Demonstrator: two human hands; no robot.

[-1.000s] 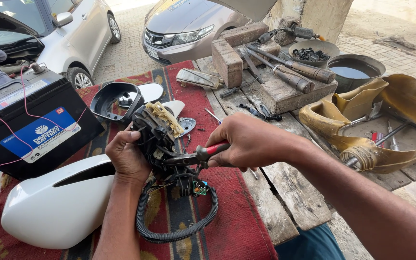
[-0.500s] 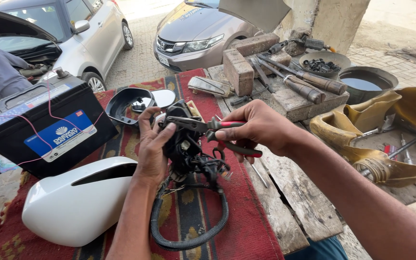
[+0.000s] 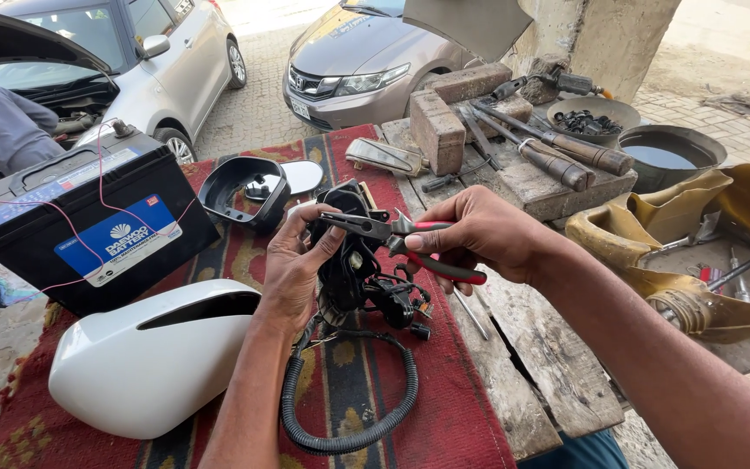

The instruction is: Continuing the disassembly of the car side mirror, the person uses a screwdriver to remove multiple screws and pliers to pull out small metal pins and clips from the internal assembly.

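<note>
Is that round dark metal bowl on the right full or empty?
Partly filled. The round dark bowl holds dark liquid with a flat, reflective surface sitting a little below its rim; how deep the liquid goes cannot be told.

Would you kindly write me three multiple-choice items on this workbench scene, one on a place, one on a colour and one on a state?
1. Where does the white mirror cover lie?
A. on the red rug
B. in the oil bowl
C. on the car bonnet

2. What colour are the pliers' handles?
A. blue
B. red
C. green

3. What is the left hand doing?
A. resting flat on the rug
B. gripping the black mirror mechanism
C. lifting the battery

Answers:
1 A, the cover rests on the rug beside the battery.
2 B, red shows below the right hand.
3 B, its fingers wrap the mechanism.
</note>
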